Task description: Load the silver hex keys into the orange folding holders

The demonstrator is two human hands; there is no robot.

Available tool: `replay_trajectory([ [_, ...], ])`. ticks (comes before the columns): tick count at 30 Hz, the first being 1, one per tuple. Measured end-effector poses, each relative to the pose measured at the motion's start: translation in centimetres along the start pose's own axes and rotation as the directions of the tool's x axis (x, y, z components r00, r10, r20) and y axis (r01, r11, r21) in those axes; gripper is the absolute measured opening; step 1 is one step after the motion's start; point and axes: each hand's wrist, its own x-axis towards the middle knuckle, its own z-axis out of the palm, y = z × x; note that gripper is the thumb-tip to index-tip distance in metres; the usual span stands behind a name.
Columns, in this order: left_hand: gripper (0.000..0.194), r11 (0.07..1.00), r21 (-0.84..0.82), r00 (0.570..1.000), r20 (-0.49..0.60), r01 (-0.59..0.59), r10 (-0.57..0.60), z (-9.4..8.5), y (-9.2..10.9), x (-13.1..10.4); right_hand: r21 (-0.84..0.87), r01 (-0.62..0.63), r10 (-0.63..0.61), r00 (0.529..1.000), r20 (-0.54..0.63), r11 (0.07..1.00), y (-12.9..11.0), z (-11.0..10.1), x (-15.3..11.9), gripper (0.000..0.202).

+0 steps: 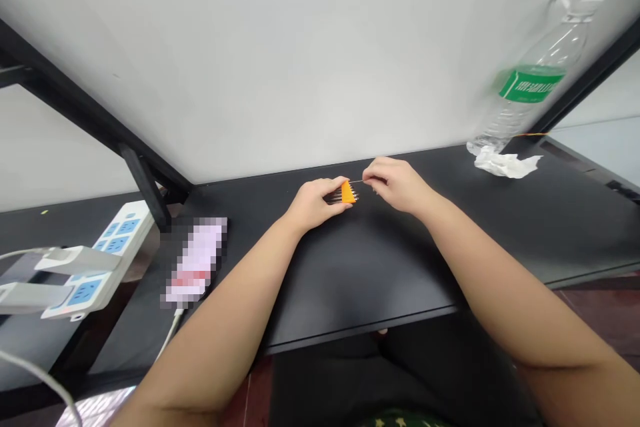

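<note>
My left hand (315, 203) rests on the black desk (380, 267) and grips a small orange piece (349, 192) with several thin dark pins sticking out of it. My right hand (395, 183) is just to the right of it, its fingertips pinched on a thin wire or pin (361, 181) that reaches to the orange piece. Both hands sit near the far edge of the desk, close to the white wall.
A clear plastic bottle with a green label (535, 80) stands at the back right beside a crumpled white tissue (505, 163). A phone (197, 260) on a cable lies at the left. A white power strip (100, 260) with plugged adapters sits further left.
</note>
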Motion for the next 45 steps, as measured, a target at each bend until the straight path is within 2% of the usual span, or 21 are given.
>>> replay_trajectory([
  [8, 0.057, 0.998, -0.019, 0.999, 0.000, 0.052, -0.052, 0.3, 0.1, 0.0, -0.007, 0.003, -0.004, 1.000, -0.007, 1.000, -0.1, -0.2, 0.0, 0.019],
  [17, 0.059, 0.999, -0.021, 0.999, 0.011, 0.042, -0.041, 0.3, 0.0, 0.1, 0.005, 0.001, -0.001, 1.000, 0.011, 1.000, 0.2, -0.1, -0.1, 0.021],
  [36, 0.059, 0.986, -0.162, 0.999, 0.033, 0.043, -0.038, 0.2, 0.2, 0.0, -0.015, 0.013, -0.013, 1.000, -0.001, 1.000, -0.2, -0.3, -0.1, 0.022],
  [45, 0.055, 1.000, -0.012, 0.999, 0.040, -0.022, 0.023, 0.0, 0.3, 0.2, -0.148, 0.052, -0.048, 0.998, 0.030, 0.988, -0.9, -0.2, -0.3, 0.024],
])
